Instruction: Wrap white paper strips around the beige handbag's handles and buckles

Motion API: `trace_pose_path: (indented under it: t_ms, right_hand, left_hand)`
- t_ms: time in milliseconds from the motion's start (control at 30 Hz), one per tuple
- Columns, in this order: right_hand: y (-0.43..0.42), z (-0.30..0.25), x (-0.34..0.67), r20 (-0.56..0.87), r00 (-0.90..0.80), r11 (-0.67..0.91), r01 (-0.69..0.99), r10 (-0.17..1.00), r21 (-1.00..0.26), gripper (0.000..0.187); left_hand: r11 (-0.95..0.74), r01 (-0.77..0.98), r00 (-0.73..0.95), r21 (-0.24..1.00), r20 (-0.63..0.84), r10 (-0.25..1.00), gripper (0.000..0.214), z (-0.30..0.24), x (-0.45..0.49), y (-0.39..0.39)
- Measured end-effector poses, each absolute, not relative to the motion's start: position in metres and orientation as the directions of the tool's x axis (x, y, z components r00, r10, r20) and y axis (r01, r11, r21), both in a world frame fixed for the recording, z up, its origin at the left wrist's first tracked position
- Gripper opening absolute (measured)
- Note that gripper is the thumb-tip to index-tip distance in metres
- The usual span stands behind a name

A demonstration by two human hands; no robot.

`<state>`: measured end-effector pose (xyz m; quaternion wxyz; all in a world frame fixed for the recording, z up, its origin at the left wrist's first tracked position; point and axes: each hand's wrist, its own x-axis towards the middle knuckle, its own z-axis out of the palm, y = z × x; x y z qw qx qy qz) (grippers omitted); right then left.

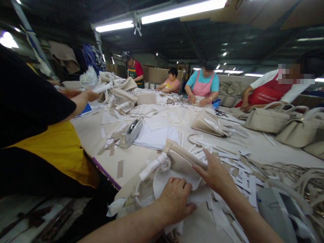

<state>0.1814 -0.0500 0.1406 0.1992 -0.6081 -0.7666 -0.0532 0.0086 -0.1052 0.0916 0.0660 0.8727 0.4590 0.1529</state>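
Note:
A beige handbag (186,155) lies tilted in front of me, with a white sheet (162,180) over its near side and a white-wrapped strap end (164,162) at its left. My right hand (215,172) grips the bag's right edge, thumb on the near side and index finger stretched beyond it. Over the lower part of the bag, my left hand (176,199) has its fingers curled onto the sheet, with the thumb apart. What lies beneath the left fingertips is hidden.
A tape dispenser (131,133) stands beside white sheets (157,135); another dispenser (280,212) is at lower right. Paper strips (243,179) and straps (291,175) lie to the right. Finished-looking handbags (268,119) line the far right. A co-worker in a yellow apron (55,148) stands close left; several others work opposite.

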Motion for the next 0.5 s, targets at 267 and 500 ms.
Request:
trace_pose_path:
  t_ms: [267, 500]
  right_hand:
    - [-0.002, 0.155, 0.155, -0.018, -0.303, 0.303, 0.951, 0.953, 0.051, 0.031]
    - [-0.04, 0.162, 0.183, 0.063, -0.146, 0.14, 0.986, 0.987, 0.089, 0.029]
  left_hand:
    - [-0.6, 0.786, 0.577, 0.146, 0.172, 0.798, 0.054, 0.095, 0.004, -0.115]
    - [-0.731, 0.681, 0.701, 0.03, 0.262, 0.664, 0.026, 0.133, -0.005, -0.112]
